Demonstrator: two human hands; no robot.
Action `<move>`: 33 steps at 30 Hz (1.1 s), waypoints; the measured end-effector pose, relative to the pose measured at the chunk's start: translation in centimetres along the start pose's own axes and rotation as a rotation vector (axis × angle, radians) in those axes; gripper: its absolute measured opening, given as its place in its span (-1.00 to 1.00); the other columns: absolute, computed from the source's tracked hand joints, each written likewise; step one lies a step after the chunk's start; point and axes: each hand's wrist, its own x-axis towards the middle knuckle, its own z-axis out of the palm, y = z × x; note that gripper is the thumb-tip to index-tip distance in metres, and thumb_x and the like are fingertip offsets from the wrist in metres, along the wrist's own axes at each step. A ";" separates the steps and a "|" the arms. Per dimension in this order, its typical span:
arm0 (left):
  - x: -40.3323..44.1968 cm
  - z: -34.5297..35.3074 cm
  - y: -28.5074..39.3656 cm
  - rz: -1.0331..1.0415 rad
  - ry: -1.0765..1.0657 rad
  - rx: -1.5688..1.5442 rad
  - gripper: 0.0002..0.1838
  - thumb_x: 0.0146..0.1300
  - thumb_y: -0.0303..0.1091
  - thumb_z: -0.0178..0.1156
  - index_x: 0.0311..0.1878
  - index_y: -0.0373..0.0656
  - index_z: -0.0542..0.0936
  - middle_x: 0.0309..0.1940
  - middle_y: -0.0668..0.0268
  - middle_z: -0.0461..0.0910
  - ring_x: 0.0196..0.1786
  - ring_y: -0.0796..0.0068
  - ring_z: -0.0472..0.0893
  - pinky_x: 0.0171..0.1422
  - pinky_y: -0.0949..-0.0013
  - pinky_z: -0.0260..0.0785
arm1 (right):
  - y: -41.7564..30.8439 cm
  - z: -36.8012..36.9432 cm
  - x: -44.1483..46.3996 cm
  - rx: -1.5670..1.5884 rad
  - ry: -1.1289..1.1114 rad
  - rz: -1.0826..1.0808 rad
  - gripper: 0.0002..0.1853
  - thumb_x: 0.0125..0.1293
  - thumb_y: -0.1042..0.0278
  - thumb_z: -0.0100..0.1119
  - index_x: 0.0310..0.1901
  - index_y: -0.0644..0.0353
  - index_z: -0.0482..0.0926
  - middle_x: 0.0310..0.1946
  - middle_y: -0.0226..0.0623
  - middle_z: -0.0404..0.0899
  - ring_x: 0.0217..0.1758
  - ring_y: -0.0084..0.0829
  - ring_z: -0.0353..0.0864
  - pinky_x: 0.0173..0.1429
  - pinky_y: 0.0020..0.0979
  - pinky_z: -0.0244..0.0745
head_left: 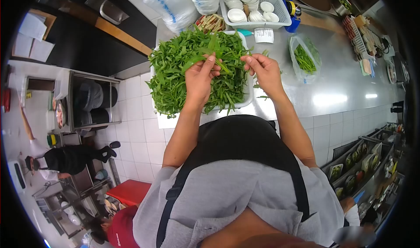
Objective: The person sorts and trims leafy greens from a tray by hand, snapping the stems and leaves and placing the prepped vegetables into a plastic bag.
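A big heap of leafy greens (175, 68), long-leaved like water spinach, fills a white tray (248, 97) at the steel counter's edge. Above the heap, my left hand (203, 76) pinches a sprig of the greens (222, 66), its cut stems pointing right. My right hand (264, 71) hovers by the tray's right side, thumb and forefinger pressed together on what looks like a small bit of green stem. Loose scraps lie on the counter beneath that hand. Farther right sits a clear plastic bag (305, 59) with green stems inside.
Behind the tray stand a basket of small white dishes (251, 7), wrapped plastic stacks (175, 7) and a paper slip (264, 35). A blue tape dispenser (294, 16) is beside the basket. Co-workers (65, 160) are at left and lower left; shelves (372, 160) stand at right.
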 end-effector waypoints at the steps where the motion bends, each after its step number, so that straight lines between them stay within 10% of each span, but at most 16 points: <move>1: 0.1 -0.1 0.0 -0.005 -0.037 -0.008 -0.83 0.49 -0.34 0.25 -0.02 -0.24 0.65 -0.12 0.13 0.72 -0.25 0.54 0.64 -0.13 0.46 0.49 | 0.3 -0.2 -0.1 0.010 -0.004 0.015 -0.75 0.51 0.28 0.23 0.04 0.26 0.74 -0.41 -0.50 0.64 -0.41 -0.74 0.43 -0.31 -0.63 0.36; 7: 0.4 -0.3 0.2 0.102 -0.008 -0.045 -0.85 0.51 -0.38 0.20 -0.04 -0.25 0.65 -0.17 0.17 0.74 -0.28 0.58 0.64 -0.19 0.50 0.49 | 4.8 -5.0 0.2 -0.237 0.105 0.002 -0.69 0.37 0.38 0.34 0.10 0.28 0.71 -0.39 -0.38 0.65 -0.37 -0.55 0.56 -0.22 -0.47 0.51; 8: 0.3 -0.8 0.2 0.150 -0.017 -0.060 -0.86 0.54 -0.36 0.15 -0.06 -0.21 0.62 -0.12 0.16 0.73 -0.20 0.54 0.65 -0.12 0.45 0.51 | 7.4 -6.6 0.3 -0.802 0.109 -0.075 -0.63 0.29 0.44 0.34 0.13 0.30 0.67 -0.25 -0.15 0.66 -0.23 -0.24 0.66 -0.05 -0.26 0.57; 11: 0.2 -1.0 0.6 0.215 0.041 -0.039 -0.84 0.57 -0.33 0.09 -0.02 -0.20 0.57 -0.06 0.12 0.72 -0.12 0.47 0.66 -0.02 0.35 0.51 | 6.1 -6.0 0.6 -0.868 0.229 -0.276 -0.62 0.25 0.48 0.32 0.13 0.29 0.66 -0.12 -0.01 0.60 -0.05 -0.04 0.62 0.11 -0.15 0.52; 15: 0.2 -0.9 0.2 0.108 -0.146 -0.156 -0.86 0.60 -0.34 0.00 0.04 -0.15 0.49 -0.03 0.03 0.67 0.06 0.30 0.63 0.18 0.24 0.47 | 3.0 -2.0 4.5 -0.693 -0.019 -0.443 -0.72 0.26 0.51 0.32 0.02 0.22 0.70 -0.12 -0.13 0.60 -0.12 -0.14 0.62 0.03 -0.25 0.52; 18: -0.6 0.2 0.2 0.097 -0.056 -0.227 -0.91 0.61 -0.37 -0.02 -0.03 -0.12 0.46 -0.25 0.24 0.57 -0.14 0.44 0.53 -0.06 0.34 0.39 | 3.9 -1.8 6.9 -0.874 -0.051 -0.521 -0.80 0.28 0.50 0.31 -0.06 0.24 0.71 -0.21 -0.22 0.59 -0.20 -0.25 0.60 -0.04 -0.30 0.51; 25: -1.3 -0.9 0.1 0.004 0.010 -0.308 -0.91 0.48 -0.38 0.18 -0.14 -0.07 0.46 -0.44 0.47 0.35 -0.36 0.64 0.34 -0.31 0.48 0.17 | 3.1 -3.5 5.6 -0.232 -0.055 -0.031 -0.81 0.35 0.37 0.36 -0.10 0.27 0.73 -0.29 -0.36 0.72 -0.33 -0.59 0.56 -0.17 -0.45 0.48; 33: -1.5 3.8 -1.3 -0.113 -0.004 -0.017 -0.85 0.38 -0.34 0.37 -0.20 -0.19 0.62 -0.57 0.58 0.28 -0.59 0.74 0.19 -0.55 0.56 -0.05 | 0.7 -1.7 2.0 0.080 -0.137 0.045 -0.82 0.37 0.42 0.37 -0.06 0.29 0.74 -0.33 -0.45 0.71 -0.34 -0.67 0.54 -0.21 -0.59 0.44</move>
